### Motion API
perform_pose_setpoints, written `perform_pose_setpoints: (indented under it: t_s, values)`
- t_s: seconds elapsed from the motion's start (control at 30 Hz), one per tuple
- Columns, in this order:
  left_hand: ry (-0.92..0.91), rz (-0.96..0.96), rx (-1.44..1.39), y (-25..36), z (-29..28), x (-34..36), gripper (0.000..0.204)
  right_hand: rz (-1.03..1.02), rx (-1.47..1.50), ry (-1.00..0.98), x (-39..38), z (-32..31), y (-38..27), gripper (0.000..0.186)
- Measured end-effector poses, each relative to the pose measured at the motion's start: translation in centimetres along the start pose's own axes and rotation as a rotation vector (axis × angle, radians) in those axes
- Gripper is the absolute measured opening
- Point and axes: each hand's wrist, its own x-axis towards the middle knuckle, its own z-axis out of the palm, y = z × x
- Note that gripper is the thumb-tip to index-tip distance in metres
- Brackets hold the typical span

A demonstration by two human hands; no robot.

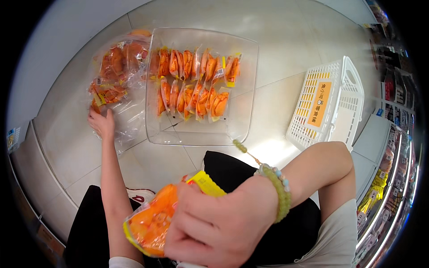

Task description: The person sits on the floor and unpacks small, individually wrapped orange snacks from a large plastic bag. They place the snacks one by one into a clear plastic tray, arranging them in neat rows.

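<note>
The orange snack packet (149,225), sealed in clear film with a yellow edge, sits low in the view at about 7 o'clock from centre, held up close to the camera. The right hand (219,223) is closed around its right end: the fingers (196,210) curl over the top of the packet and the yellow tab pokes out above them at 12 o'clock from the knuckles. A green bead bracelet (279,192) circles that wrist.

The left hand (102,124) reaches out at 9 o'clock, fingers bent and resting on the crumpled clear plastic bag (120,76) that lies on the floor; whether it actually pinches the film cannot be told. The bag holds more loose orange packets at its far end, toward 11 o'clock.

Just beside the bag, at 12 o'clock, lies a clear rectangular tray (243,89) with two rows of orange packets (196,85) standing on edge, filling its left and middle part.

At 3 o'clock a white plastic basket (328,105) with an orange label rests on the floor, well apart from the tray.

Everything lies on a pale, glossy tiled floor (277,40). Store shelves (393,147) stocked with goods curve along the right rim, and the person's dark-clothed knees fill the lower middle.
</note>
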Motion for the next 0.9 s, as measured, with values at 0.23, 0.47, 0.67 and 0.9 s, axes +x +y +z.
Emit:
perform_pose_setpoints:
  t_s: [0.23,0.47,0.67,0.9]
  values:
    - [-0.013,0.030,0.081,1.3,-0.3,1.1,0.052,0.212,0.034,-0.084,-0.4,0.9,0.1,0.009]
    - [0.052,-0.074,-0.095,0.3,-4.4,1.7,0.029,0.502,-0.078,-0.883,-9.6,3.7,6.0,0.012]
    - [0.556,0.095,-0.868,5.4,-9.1,-0.5,0.023,0.572,-0.254,-1.131,-15.4,5.7,9.8,0.010]
    - [0.171,0.472,-0.907,16.5,-13.6,-8.0,0.014,0.383,-0.392,-1.068,-16.4,7.1,10.2,0.007]
